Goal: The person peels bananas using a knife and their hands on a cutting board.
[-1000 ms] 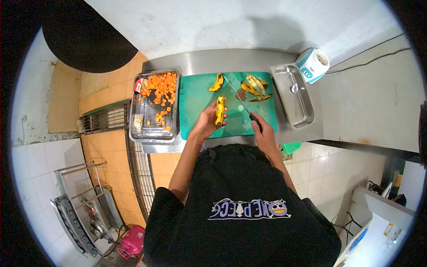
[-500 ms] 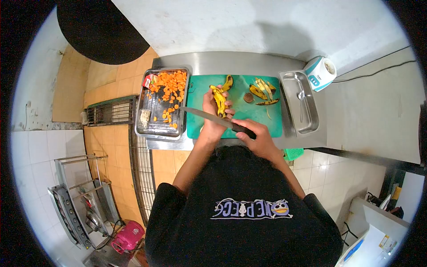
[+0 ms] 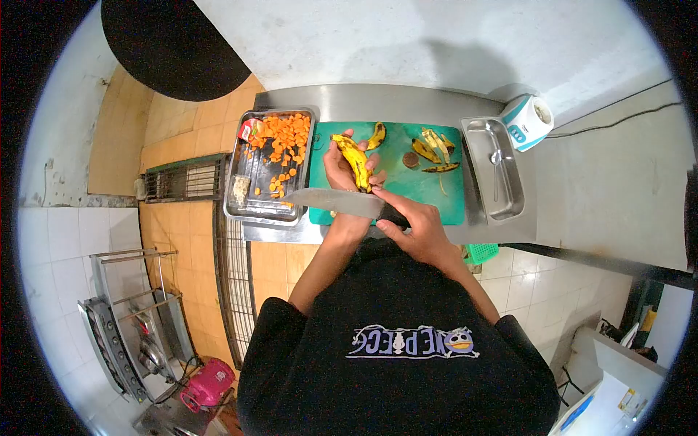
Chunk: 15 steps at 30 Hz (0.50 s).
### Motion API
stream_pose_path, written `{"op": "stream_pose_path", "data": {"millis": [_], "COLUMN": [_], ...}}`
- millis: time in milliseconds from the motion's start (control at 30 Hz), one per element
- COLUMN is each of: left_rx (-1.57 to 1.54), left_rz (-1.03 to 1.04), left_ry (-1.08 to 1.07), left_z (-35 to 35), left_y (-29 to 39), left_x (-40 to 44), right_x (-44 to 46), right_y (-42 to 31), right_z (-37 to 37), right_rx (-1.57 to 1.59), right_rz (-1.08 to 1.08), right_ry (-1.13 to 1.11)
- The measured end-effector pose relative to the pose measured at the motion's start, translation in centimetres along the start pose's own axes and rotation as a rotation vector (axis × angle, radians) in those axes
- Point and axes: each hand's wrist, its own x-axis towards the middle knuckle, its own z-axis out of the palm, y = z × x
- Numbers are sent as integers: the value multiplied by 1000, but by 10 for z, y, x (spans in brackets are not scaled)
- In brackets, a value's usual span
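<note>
My left hand (image 3: 339,170) is closed around a yellow banana (image 3: 354,161) with dark spots, held above the green cutting board (image 3: 407,200). In my right hand (image 3: 422,229) is the black handle of a large kitchen knife (image 3: 334,201). Its broad blade points left and lies across in front of my left wrist. Another banana (image 3: 376,136) rests on the board just beyond my left hand. Banana peels (image 3: 430,149) lie at the board's right side, beside a small round brown object (image 3: 410,160).
Left of the board stands a metal tray (image 3: 251,211) with orange carrot pieces (image 3: 287,134) and small packets. To the right are a steel pan (image 3: 502,207) holding a spoon (image 3: 496,171) and a white-teal appliance (image 3: 529,122). A green basket (image 3: 481,253) is below the counter edge.
The knife has turned so its blade shows broader and lies more level, nearer my left wrist. The banana in my left hand has tilted slightly. The whole view has shifted a little.
</note>
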Motion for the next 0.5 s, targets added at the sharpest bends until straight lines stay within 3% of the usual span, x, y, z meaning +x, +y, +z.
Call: {"op": "stream_pose_path", "data": {"millis": [267,500], "left_rx": [1,-3], "left_rz": [74,129], "left_ry": [-37,-26], "left_z": [13,23], "left_y": [2,2], "left_x": [-3,-7], "right_x": [1,0], "right_y": [-4,-6], "right_z": [2,5], "right_rx": [-131,-116], "right_rz": [-28,-80], "right_ry": [-50,36]}}
